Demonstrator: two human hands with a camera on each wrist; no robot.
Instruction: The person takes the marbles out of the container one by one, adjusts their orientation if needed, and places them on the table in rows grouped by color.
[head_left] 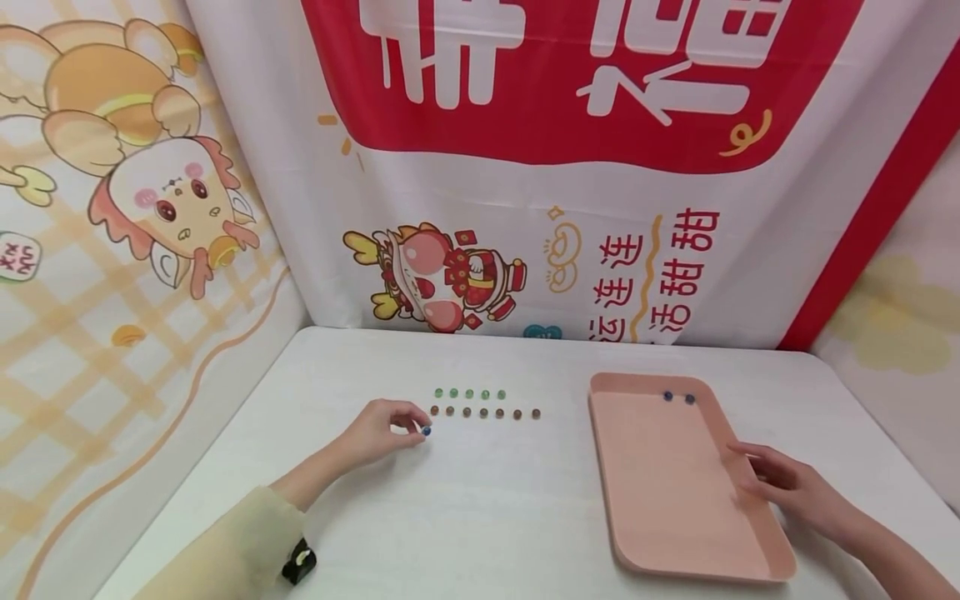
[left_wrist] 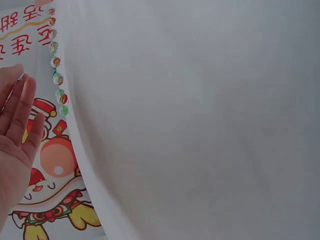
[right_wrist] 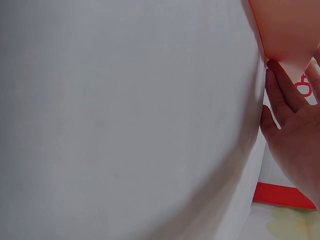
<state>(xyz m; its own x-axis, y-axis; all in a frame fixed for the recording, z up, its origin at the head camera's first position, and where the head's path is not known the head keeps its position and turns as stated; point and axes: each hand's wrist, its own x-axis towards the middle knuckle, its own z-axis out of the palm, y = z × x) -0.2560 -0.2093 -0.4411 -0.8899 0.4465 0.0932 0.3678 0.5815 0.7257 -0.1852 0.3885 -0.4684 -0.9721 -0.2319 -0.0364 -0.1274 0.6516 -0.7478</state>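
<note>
Between thumb and fingertips, my left hand (head_left: 382,433) pinches a dark blue marble (head_left: 427,431) just left of and in front of two marble rows. Several green marbles (head_left: 469,393) form the back row; several brownish marbles (head_left: 483,413) form the row before it. At the right, my right hand (head_left: 798,492) grips the right rim of a pink tray (head_left: 611,500), thumb and fingers at its wall. Two blue marbles (head_left: 678,397) lie at the tray's far end. In the right wrist view, the right hand's fingers (right_wrist: 282,92) lie against the tray's outside.
The white table (head_left: 465,517) ends at the back against a printed cloth (head_left: 570,192) with red and white lettering. A patterned cloth wall (head_left: 112,275) stands on the left. The left sleeve (head_left: 247,533) has a dark strap piece at its cuff.
</note>
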